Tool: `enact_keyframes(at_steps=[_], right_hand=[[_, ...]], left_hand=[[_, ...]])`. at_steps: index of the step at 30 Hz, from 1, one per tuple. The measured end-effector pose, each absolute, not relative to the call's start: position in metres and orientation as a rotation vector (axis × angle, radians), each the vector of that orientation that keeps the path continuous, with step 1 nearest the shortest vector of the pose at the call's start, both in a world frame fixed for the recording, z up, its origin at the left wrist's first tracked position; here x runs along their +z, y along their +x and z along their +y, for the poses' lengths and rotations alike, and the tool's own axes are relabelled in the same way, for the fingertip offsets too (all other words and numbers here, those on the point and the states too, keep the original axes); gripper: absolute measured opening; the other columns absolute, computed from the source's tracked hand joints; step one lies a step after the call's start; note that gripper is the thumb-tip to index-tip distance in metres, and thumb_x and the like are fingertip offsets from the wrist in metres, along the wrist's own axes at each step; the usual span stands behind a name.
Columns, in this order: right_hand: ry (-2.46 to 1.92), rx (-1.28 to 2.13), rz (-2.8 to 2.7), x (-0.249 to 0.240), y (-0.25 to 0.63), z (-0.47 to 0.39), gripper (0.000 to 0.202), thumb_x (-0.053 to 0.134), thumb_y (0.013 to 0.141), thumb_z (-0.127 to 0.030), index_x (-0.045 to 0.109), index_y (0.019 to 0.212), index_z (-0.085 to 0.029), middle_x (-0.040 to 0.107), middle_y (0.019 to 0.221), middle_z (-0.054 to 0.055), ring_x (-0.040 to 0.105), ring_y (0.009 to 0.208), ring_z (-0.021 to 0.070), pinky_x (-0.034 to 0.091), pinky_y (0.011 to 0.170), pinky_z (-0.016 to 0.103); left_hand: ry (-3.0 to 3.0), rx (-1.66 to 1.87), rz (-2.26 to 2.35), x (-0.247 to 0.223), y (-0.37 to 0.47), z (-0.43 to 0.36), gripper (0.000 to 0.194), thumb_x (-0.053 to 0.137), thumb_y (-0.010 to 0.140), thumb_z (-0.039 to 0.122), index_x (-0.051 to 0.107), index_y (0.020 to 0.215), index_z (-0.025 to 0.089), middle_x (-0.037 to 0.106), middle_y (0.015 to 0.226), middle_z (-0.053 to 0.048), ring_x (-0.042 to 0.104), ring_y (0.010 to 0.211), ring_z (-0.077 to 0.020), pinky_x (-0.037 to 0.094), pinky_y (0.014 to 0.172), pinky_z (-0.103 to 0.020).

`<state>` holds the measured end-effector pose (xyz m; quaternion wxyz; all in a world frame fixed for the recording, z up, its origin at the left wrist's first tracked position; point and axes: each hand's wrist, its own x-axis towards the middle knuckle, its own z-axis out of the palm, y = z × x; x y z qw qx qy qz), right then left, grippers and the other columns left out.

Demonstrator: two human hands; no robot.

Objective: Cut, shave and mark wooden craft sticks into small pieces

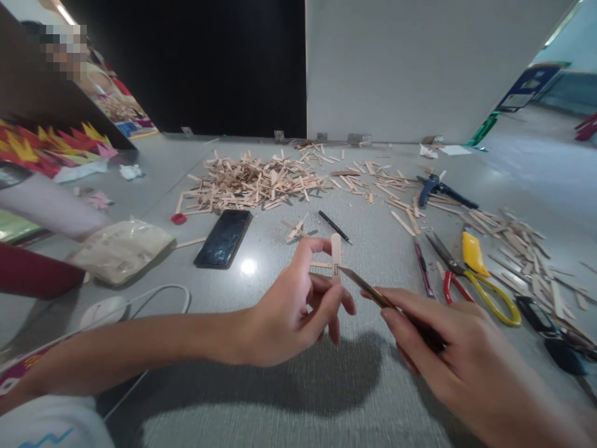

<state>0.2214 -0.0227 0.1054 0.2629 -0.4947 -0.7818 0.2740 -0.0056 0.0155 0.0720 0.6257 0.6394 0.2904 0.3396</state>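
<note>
Between the fingers of my left hand (298, 305) a wooden popsicle stick (336, 247) stands upright, with a small dark rectangular mark or slot partway down it. My right hand (448, 348) is closed round the handle of a craft knife (373, 292). The knife's pointed blade reaches leftward to the stick, its tip at or very near the dark mark; I cannot tell if it touches. Beyond my left hand, a few joined stick pieces (296, 230) and a black pen (334, 226) lie on the table.
A heap of wooden sticks (261, 180) lies at the back, with more sticks (536, 255) at right. Scissors (459, 270), a yellow-handled cutter (474, 251) and a blue glue gun (445, 190) lie right. A phone (224, 239) and plastic packet (124, 249) lie left. Upright panels (420, 68) stand behind.
</note>
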Motion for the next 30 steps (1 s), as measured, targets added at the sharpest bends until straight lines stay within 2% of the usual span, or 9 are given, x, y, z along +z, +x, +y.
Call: enact_keyframes(at_steps=[8, 13, 17, 23, 28, 30], right_hand=[[-1.275, 0.512, -2.221, 0.101, 0.22, -0.029, 0.024, 0.053, 0.11, -0.023, 0.077, 0.113, -0.023, 0.062, 0.053, -0.007, 0.054, 0.035, 0.0115, 0.039, 0.04, 0.025], [-1.292, 0.357, -2.266, 0.093, 0.218, -0.031, 0.027, 0.043, 0.113, -0.024, 0.069, 0.109, -0.024, 0.072, 0.061, -0.005, 0.067, 0.044, 0.0169, 0.048, 0.047, 0.028], [-1.459, 0.437, -2.303, 0.078, 0.214, -0.032, 0.029, 0.037, 0.112, -0.026, 0.061, 0.096, -0.025, 0.073, 0.063, 0.001, 0.072, 0.05, 0.0224, 0.043, 0.043, 0.03], [-1.67, 0.63, -2.349, 0.055, 0.198, -0.033, 0.032, 0.029, 0.108, -0.02, 0.06, 0.102, -0.023, 0.072, 0.07, 0.007, 0.069, 0.054, 0.0238, 0.038, 0.042, 0.03], [-1.514, 0.524, -2.537, 0.07, 0.208, -0.024, 0.042, 0.028, 0.105, -0.012, 0.068, 0.095, -0.022, 0.072, 0.073, 0.009, 0.066, 0.055, 0.023, 0.049, 0.049, 0.034], [-1.322, 0.455, -2.617, 0.075, 0.219, -0.025, 0.044, 0.032, 0.105, -0.011, 0.074, 0.102, -0.023, 0.077, 0.085, 0.01, 0.071, 0.065, 0.0239, 0.058, 0.059, 0.037]], left_hand=[[1.561, 0.89, 0.693, 0.063, -0.005, 0.014, 0.03, 0.053, 0.112, 0.024, 0.03, 0.131, 0.028, 0.07, 0.095, 0.002, 0.067, 0.061, -0.0079, 0.053, 0.056, -0.017], [1.719, 0.874, 0.811, 0.062, -0.003, 0.016, 0.053, 0.055, 0.108, 0.023, 0.027, 0.152, 0.022, 0.074, 0.084, 0.002, 0.069, 0.06, -0.0112, 0.052, 0.056, -0.019], [1.829, 0.834, 0.93, 0.055, -0.002, 0.016, 0.056, 0.049, 0.109, 0.025, 0.028, 0.16, 0.019, 0.069, 0.072, 0.005, 0.066, 0.057, -0.0128, 0.048, 0.054, -0.02], [1.951, 0.823, 0.992, 0.044, -0.003, 0.019, 0.059, 0.042, 0.112, 0.033, 0.022, 0.164, 0.014, 0.06, 0.071, 0.006, 0.06, 0.053, -0.0134, 0.046, 0.052, -0.022], [2.031, 0.757, 1.004, 0.037, -0.003, 0.022, 0.057, 0.035, 0.112, 0.029, 0.022, 0.164, 0.012, 0.056, 0.069, 0.007, 0.053, 0.051, -0.0132, 0.043, 0.052, -0.022], [2.084, 0.724, 1.011, 0.034, -0.003, 0.021, 0.055, 0.034, 0.111, 0.027, 0.026, 0.163, 0.011, 0.057, 0.07, 0.006, 0.053, 0.052, -0.0142, 0.044, 0.055, -0.024]])
